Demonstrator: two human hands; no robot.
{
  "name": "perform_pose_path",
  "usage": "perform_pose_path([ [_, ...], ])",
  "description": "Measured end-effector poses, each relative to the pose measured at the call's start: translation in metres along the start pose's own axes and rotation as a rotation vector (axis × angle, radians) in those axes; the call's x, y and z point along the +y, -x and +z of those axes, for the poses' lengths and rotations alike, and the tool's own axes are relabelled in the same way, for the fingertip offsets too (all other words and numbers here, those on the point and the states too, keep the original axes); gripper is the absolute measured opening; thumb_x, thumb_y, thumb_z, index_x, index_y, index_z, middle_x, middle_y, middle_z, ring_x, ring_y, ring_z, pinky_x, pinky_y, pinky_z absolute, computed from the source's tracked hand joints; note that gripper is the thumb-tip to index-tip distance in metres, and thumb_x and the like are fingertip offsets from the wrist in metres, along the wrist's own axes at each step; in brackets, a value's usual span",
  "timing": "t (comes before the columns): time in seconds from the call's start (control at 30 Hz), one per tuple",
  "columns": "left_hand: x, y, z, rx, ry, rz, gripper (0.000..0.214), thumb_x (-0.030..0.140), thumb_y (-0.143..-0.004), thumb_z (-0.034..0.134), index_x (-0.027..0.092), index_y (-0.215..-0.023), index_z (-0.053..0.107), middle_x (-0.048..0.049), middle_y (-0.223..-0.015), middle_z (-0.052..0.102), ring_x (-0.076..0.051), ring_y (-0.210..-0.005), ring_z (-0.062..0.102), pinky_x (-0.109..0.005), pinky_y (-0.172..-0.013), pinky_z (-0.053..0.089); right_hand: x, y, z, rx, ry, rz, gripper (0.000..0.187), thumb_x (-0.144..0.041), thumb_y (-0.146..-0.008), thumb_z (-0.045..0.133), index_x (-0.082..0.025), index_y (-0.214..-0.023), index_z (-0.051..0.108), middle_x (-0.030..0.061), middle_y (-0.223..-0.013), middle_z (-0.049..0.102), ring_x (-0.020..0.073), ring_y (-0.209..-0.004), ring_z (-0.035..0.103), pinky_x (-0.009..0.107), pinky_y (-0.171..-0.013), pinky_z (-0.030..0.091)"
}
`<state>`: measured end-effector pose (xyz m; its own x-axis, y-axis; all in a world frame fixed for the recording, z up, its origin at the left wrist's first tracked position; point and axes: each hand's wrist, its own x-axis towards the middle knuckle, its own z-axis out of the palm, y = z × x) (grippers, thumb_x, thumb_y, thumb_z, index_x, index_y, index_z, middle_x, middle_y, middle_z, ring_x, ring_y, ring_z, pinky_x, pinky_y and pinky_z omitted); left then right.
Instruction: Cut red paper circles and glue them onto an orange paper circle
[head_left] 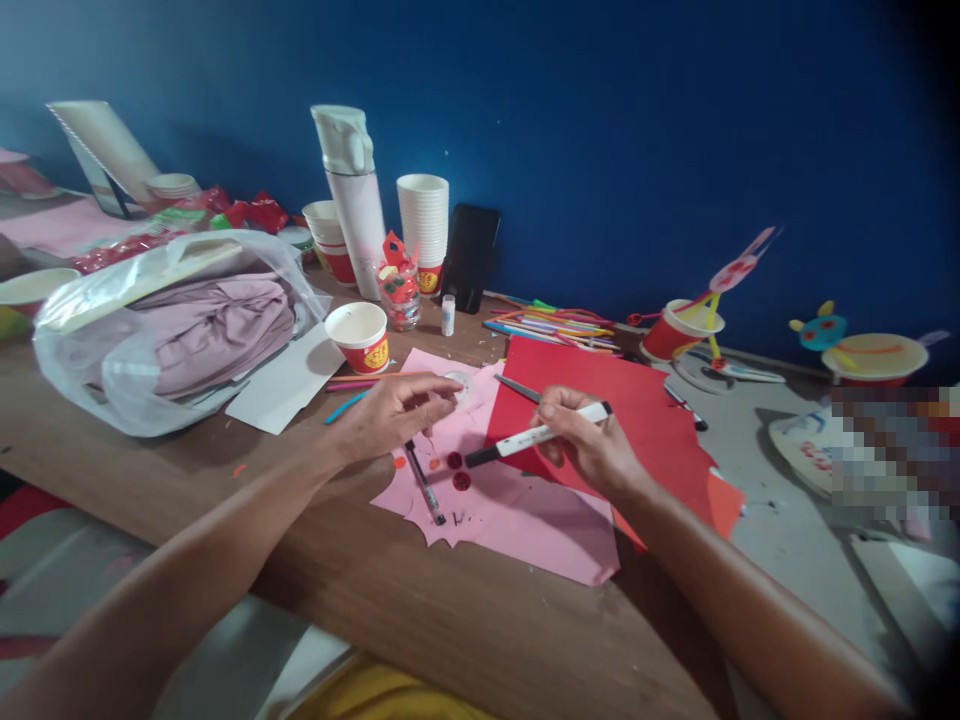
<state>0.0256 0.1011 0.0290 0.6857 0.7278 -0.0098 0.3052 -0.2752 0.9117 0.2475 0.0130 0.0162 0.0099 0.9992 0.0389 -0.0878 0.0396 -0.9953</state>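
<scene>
My right hand (589, 440) grips a white marker (525, 440) with black ends, held slantwise above pink paper (525, 520). Beside those fingers a grey pointed blade-like piece (517, 387) sticks out over red paper (600, 390); its other end is hidden. My left hand (409, 408) hovers over the pink sheet, fingers stretched and thumb apart, close to a clear round item (459, 384) that looks like a tape roll. On the pink paper lie a black pen (425, 483), two dark red discs (460, 481) and small orange bits (434, 464).
A plastic bag (172, 340) with mauve cloth fills the left. Behind stand a paper cup (358, 340), a white bottle (356, 225), stacked cups (424, 225) and a phone (471, 258). Coloured sticks (555, 325) lie by the blue wall; decorated cups (675, 330) stand right.
</scene>
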Motion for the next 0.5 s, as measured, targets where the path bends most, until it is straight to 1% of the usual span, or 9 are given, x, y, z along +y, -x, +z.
perform_pose_path([
  [0.03, -0.001, -0.001, -0.003, 0.043, -0.033, 0.011, 0.033, 0.035, -0.082, 0.052, 0.014, -0.105, 0.062, -0.0057, -0.090, 0.065, -0.008, -0.057, 0.055, -0.021, -0.053, 0.047, -0.003, -0.002, -0.008, -0.027, 0.038, 0.028, 0.031, -0.041, -0.078, 0.059, -0.018, -0.058, 0.053, -0.0071, -0.038, 0.045, 0.0064, -0.033, 0.035, 0.019, -0.035, 0.026],
  [0.1, -0.006, -0.001, -0.008, 0.090, -0.129, 0.042, 0.028, 0.034, -0.084, 0.050, 0.013, -0.094, 0.065, -0.0041, -0.079, 0.065, -0.009, -0.057, 0.054, -0.021, -0.054, 0.045, -0.006, -0.004, -0.022, -0.158, 0.199, 0.135, 0.033, -0.043, -0.077, 0.060, -0.018, -0.055, 0.054, -0.0067, -0.039, 0.043, 0.0061, -0.035, 0.033, 0.020, -0.035, 0.023],
  [0.17, -0.010, -0.002, -0.009, 0.050, -0.248, 0.088, 0.025, 0.030, -0.084, 0.048, 0.013, -0.087, 0.066, -0.0031, -0.076, 0.064, -0.010, -0.061, 0.054, -0.022, -0.057, 0.043, -0.007, -0.004, -0.028, -0.240, 0.490, 0.218, 0.033, -0.044, -0.075, 0.061, -0.018, -0.054, 0.056, -0.0051, -0.042, 0.047, 0.0074, -0.037, 0.037, 0.021, -0.036, 0.026],
  [0.2, -0.011, -0.002, -0.008, 0.008, -0.313, 0.117, 0.023, 0.028, -0.085, 0.047, 0.013, -0.083, 0.066, -0.0026, -0.076, 0.064, -0.011, -0.064, 0.054, -0.022, -0.059, 0.043, -0.006, -0.004, -0.028, -0.250, 0.640, 0.232, 0.034, -0.045, -0.075, 0.061, -0.019, -0.053, 0.056, -0.0043, -0.043, 0.049, 0.0082, -0.037, 0.039, 0.022, -0.037, 0.026],
  [0.27, -0.011, -0.001, -0.004, -0.083, -0.446, 0.181, 0.023, 0.025, -0.085, 0.046, 0.015, -0.077, 0.065, -0.0020, -0.076, 0.063, -0.012, -0.070, 0.055, -0.023, -0.065, 0.042, -0.004, -0.002, -0.022, -0.209, 0.865, 0.208, 0.036, -0.043, -0.073, 0.062, -0.020, -0.047, 0.052, -0.0030, -0.042, 0.049, 0.0096, -0.037, 0.040, 0.023, -0.038, 0.024],
  [0.33, -0.009, 0.001, 0.001, -0.157, -0.568, 0.234, 0.023, 0.024, -0.085, 0.046, 0.016, -0.075, 0.065, -0.0023, -0.078, 0.063, -0.014, -0.076, 0.056, -0.025, -0.070, 0.041, -0.002, 0.000, -0.011, -0.116, 1.046, 0.141, 0.031, -0.038, -0.072, 0.063, -0.020, -0.048, 0.054, -0.0014, -0.043, 0.050, 0.0117, -0.039, 0.042, 0.025, -0.040, 0.022],
  [0.4, -0.007, 0.004, 0.007, -0.193, -0.669, 0.247, 0.021, 0.028, -0.085, 0.048, 0.017, -0.080, 0.066, -0.0036, -0.086, 0.063, -0.016, -0.082, 0.056, -0.027, -0.073, 0.040, 0.002, 0.001, -0.001, 0.011, 1.288, 0.045, 0.016, -0.035, -0.073, 0.060, -0.020, -0.065, 0.061, 0.0015, -0.052, 0.058, 0.0164, -0.047, 0.051, 0.026, -0.044, 0.026],
  [0.47, -0.007, 0.007, 0.013, -0.209, -0.743, 0.236, 0.020, 0.032, -0.083, 0.051, 0.018, -0.085, 0.066, -0.0046, -0.091, 0.061, -0.018, -0.086, 0.056, -0.029, -0.074, 0.040, 0.007, 0.002, 0.007, 0.083, 1.482, -0.081, 0.017, -0.034, -0.076, 0.058, -0.020, -0.083, 0.063, 0.0061, -0.070, 0.065, 0.0222, -0.063, 0.060, 0.029, -0.053, 0.033],
  [0.5, -0.007, 0.008, 0.016, -0.214, -0.770, 0.231, 0.019, 0.032, -0.082, 0.053, 0.018, -0.087, 0.065, -0.0048, -0.093, 0.060, -0.019, -0.087, 0.056, -0.030, -0.075, 0.040, 0.010, 0.003, 0.009, 0.081, 1.521, -0.142, 0.018, -0.033, -0.076, 0.057, -0.019, -0.087, 0.062, 0.0080, -0.079, 0.066, 0.0242, -0.072, 0.061, 0.031, -0.059, 0.036],
])
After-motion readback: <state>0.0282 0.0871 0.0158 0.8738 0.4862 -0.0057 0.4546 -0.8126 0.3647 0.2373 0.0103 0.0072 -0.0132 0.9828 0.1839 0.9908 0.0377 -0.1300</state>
